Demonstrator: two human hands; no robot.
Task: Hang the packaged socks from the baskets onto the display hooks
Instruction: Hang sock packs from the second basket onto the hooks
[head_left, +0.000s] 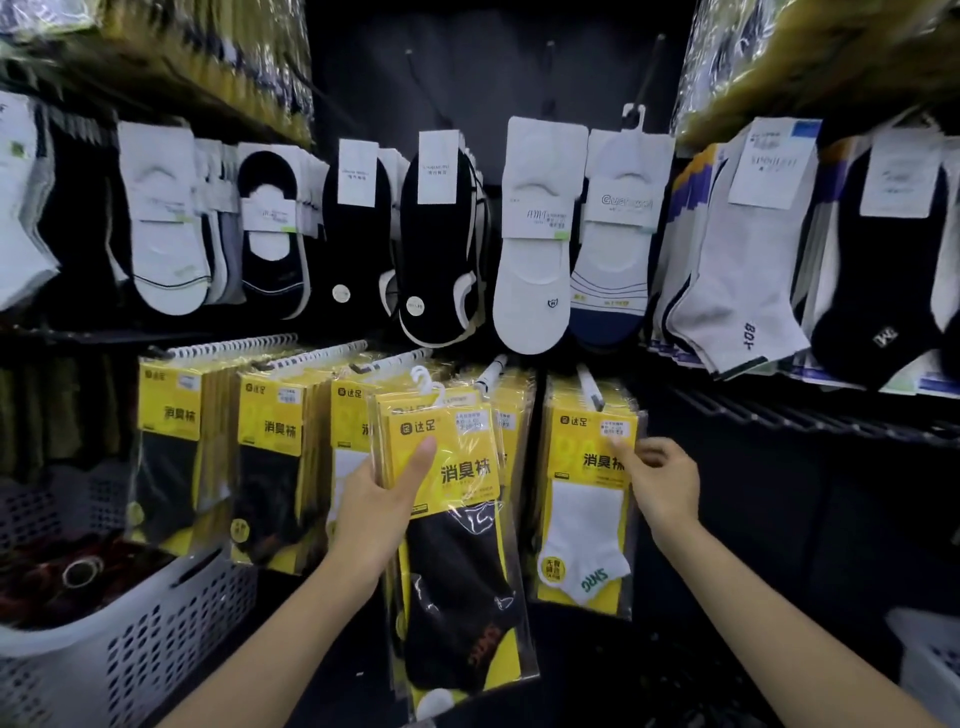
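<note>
Head cam: left hand (382, 499) gripping sock packs (452, 467) upright w/ hanger loops (427, 384) on top, just left of hook tip (492, 371), right hand (662, 480) loose, index touching hung white-sock pack (587, 519).

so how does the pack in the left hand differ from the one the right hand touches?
Held pack shows a black sock; hung pack a white one. Held pack is off the hooks, tilted in the left hand; hung pack hangs from its hook, the right hand touching its label. Both have the same yellow card.
</note>
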